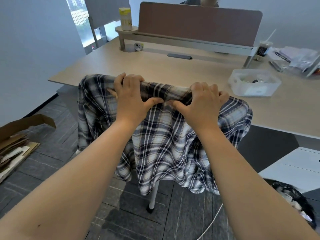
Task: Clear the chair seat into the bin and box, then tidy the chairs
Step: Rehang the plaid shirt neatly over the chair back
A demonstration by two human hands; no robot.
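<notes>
both hands grip the top rail of the chair's back through the plaid shirt (162, 135) draped over it: the left hand (131, 97) has its fingers curled over the top edge and its thumb pressed into the cloth below, and the right hand (204, 101) holds the same way just beside it, the two thumbs almost meeting. the chair stands close against the edge of the counter (155, 66), with one white leg (154, 196) showing under the shirt's hem

this looks like the tidying step, sliding the chair in under the counter. to do it well, push evenly with both hands so the chair runs straight, keep the rail low enough to clear the counter's edge, and hold cloth and rail together so the shirt does not slip off or snag

the seat is wholly hidden behind the shirt, so whether it has been cleared cannot be told. the cardboard box (19, 135) at the left is cut off by the frame, with flattened card inside. the black-lined bin (294, 201) at the lower right is partly behind the right forearm, its contents unclear. what lies in the clear tub (254, 84) on the counter is too small to make out
</notes>
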